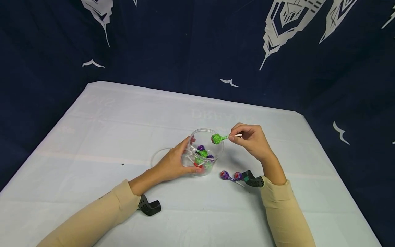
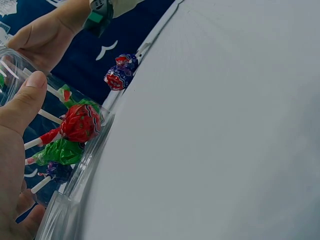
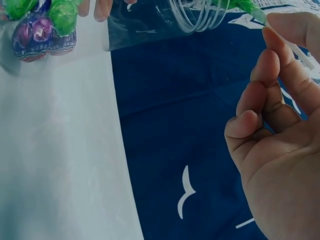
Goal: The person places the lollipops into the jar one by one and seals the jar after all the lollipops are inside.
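My left hand [image 1: 173, 161] grips a clear plastic jar [image 1: 206, 171] around its side, thumb in front. Inside the jar are several wrapped lollipops: a red lollipop [image 2: 80, 123], green ones [image 2: 62, 151] and purple ones [image 2: 60, 171], with white sticks. Between thumb and index finger, my right hand [image 1: 253, 139] pinches the stick of a green lollipop [image 1: 217, 139], whose head is at the jar's mouth on the right. Two purple lollipops [image 1: 225, 175] lie on the table to the right of the jar, below my right hand.
A clear round lid [image 1: 152, 158] lies on the white-covered table [image 1: 92, 144], partly hidden behind my left hand. A dark blue cloth [image 1: 172, 44] with white prints hangs behind the table. Black wrist cameras [image 1: 150, 206] are worn at both cuffs.
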`<action>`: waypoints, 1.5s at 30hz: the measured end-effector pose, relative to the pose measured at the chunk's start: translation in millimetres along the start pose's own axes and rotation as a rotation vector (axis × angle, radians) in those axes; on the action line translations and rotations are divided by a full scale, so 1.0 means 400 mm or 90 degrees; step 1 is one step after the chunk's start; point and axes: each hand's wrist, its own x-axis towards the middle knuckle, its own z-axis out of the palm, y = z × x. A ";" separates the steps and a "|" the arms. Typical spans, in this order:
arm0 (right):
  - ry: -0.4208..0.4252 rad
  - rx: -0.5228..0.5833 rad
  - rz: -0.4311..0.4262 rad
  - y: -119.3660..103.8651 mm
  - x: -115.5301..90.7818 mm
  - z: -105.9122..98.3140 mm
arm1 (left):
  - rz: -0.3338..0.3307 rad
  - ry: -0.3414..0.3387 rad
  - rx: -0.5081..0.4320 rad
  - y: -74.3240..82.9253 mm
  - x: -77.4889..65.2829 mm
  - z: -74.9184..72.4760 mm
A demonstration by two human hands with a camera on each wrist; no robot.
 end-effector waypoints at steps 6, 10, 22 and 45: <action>-0.004 0.002 -0.004 0.001 0.006 0.012 | -0.011 0.000 0.004 0.001 -0.001 -0.001; -0.005 0.010 -0.009 0.000 0.014 0.025 | -0.008 0.000 -0.001 0.000 -0.001 -0.001; 0.026 0.010 0.013 0.018 0.020 0.040 | 0.025 0.004 0.006 -0.005 0.003 0.001; 0.059 -0.004 0.040 0.017 0.013 0.040 | 0.022 0.002 0.001 -0.004 0.002 0.000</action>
